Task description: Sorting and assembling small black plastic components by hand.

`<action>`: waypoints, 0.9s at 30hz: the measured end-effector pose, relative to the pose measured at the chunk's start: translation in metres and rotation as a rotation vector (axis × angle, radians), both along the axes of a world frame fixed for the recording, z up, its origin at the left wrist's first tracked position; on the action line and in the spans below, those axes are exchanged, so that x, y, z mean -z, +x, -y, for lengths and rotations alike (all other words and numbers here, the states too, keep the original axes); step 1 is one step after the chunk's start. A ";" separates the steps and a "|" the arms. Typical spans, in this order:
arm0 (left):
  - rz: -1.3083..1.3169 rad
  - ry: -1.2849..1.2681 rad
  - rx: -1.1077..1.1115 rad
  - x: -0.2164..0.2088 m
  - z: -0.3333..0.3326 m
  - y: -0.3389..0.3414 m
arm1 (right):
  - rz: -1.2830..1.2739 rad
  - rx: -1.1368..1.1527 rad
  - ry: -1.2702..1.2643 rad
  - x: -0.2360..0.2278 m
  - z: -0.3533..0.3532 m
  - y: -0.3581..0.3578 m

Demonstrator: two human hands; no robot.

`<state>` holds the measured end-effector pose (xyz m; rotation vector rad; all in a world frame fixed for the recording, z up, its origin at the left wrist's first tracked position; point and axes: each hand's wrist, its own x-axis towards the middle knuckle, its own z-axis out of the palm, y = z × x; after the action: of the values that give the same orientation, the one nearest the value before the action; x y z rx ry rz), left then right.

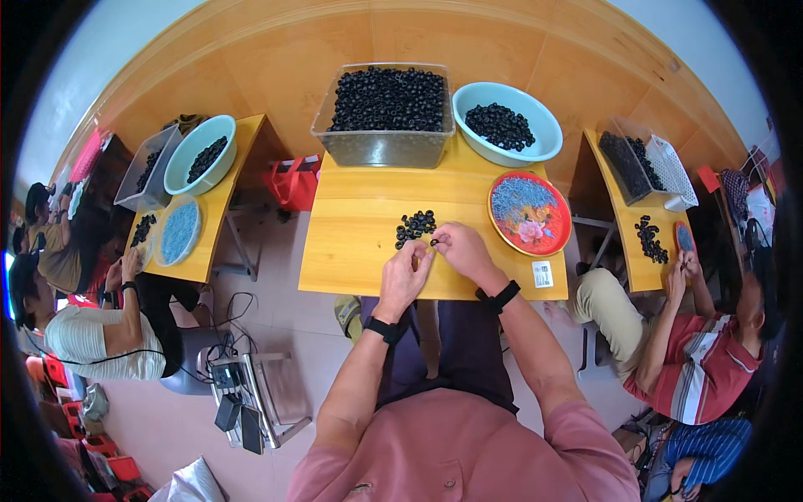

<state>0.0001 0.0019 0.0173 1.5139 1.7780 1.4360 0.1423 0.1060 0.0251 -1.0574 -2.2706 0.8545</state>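
Both my hands are close together over the front of the yellow table (355,226). My right hand (462,253) pinches a small black ring-shaped part (434,243) between thumb and fingers. Just left of it and slightly nearer, my left hand (405,274) has its thumb and fingertips pressed together; whatever is between them is too small to make out. Right beyond my fingers lies a loose pile of black ring-shaped parts (415,224). A red round tray (500,232) with a flower print, right of my hands, holds many thin light-blue pieces (520,197).
At the table's back stand a clear plastic bin (385,151) and a light-blue basin (502,156), both holding black parts. A white label (543,274) lies at the front right. People work at side tables left (219,180) and right (615,186). A red bag (293,186) stands beside my table.
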 end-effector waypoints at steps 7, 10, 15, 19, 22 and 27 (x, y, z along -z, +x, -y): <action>0.007 0.037 0.078 0.006 0.000 -0.003 | -0.314 0.029 -0.232 0.006 0.019 0.010; -0.013 0.025 0.075 0.011 0.001 -0.006 | -0.225 0.059 -0.158 0.001 0.031 0.010; 0.024 -0.008 0.099 0.009 -0.001 -0.002 | -0.373 0.105 -0.115 0.013 0.037 0.013; 0.012 -0.036 0.139 0.006 -0.001 -0.001 | -0.417 0.145 -0.168 0.014 0.044 0.015; -0.012 -0.057 0.131 0.007 0.002 -0.006 | -0.359 0.136 -0.091 0.010 0.047 0.013; -0.044 -0.053 0.155 0.007 0.002 -0.006 | -0.334 0.066 -0.111 0.001 0.048 0.020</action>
<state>-0.0058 0.0001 0.0106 1.6282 1.6699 1.2802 0.1626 0.0577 0.0238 -0.9498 -1.9200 1.0534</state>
